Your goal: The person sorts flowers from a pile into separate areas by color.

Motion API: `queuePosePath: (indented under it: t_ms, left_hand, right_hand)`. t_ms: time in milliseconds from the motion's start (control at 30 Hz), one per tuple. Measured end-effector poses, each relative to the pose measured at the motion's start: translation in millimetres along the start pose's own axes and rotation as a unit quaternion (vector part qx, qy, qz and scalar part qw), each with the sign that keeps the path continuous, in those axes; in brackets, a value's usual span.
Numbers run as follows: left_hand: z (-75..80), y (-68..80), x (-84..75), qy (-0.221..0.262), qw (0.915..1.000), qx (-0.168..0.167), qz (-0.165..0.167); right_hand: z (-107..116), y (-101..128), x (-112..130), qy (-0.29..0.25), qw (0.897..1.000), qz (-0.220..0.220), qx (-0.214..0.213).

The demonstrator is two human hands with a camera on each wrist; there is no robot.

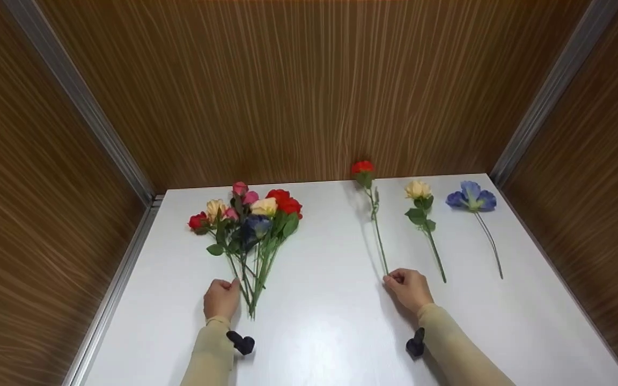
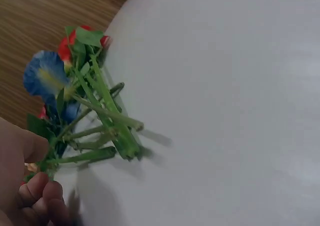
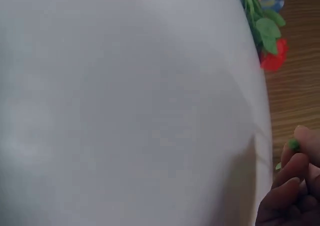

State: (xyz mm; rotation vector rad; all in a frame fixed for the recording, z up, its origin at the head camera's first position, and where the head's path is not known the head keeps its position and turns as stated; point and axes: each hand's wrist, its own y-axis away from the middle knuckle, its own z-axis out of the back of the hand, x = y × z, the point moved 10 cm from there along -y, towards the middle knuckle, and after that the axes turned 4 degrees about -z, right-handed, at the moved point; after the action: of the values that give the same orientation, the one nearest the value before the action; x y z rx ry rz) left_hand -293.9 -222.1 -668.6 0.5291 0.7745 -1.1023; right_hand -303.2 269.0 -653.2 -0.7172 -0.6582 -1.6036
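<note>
On the left of the white table lies a loose bunch of artificial flowers (image 1: 258, 236), red, pink, cream and blue, their stems crossing toward the front. My left hand (image 1: 221, 299) is at the left side of these stems, pinching one flower stem (image 2: 87, 156) between thumb and curled fingers. My right hand (image 1: 410, 289) pinches the lower end of a single red flower's stem (image 1: 380, 236); its red bloom (image 1: 362, 167) points to the back edge. In the right wrist view the green stem tip (image 3: 294, 145) shows between thumb and forefinger.
Right of the red flower lie a cream rose (image 1: 418, 190) with green leaves and a blue flower (image 1: 471, 197) on a thin stem. Wood-patterned panels (image 1: 309, 91) enclose the white table (image 1: 319, 332) at the back and both sides.
</note>
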Motion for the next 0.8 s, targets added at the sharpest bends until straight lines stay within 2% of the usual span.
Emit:
queuePosePath:
  t_ms: [100, 300, 600, 800]
  left_hand:
    - [-2.5, -1.0, 4.6, -0.010, 0.9998, 0.016, 0.010]
    - [-6.3, -0.5, 1.7, -0.035, 0.9985, 0.041, 0.006]
    - [-9.3, -0.1, -0.6, -0.041, 0.9978, 0.052, 0.000]
    - [-9.7, -0.1, 1.4, -0.054, 0.9975, 0.046, -0.002]
  right_hand:
    - [2.9, -2.7, -9.4, 0.022, 1.000, -0.014, -0.004]
    - [2.3, -6.2, -16.3, 0.050, 0.998, -0.045, 0.016]
    - [0.8, -6.9, -19.5, 0.054, 0.996, -0.068, 0.033]
    - [-0.1, -6.4, -19.3, 0.049, 0.995, -0.073, 0.040]
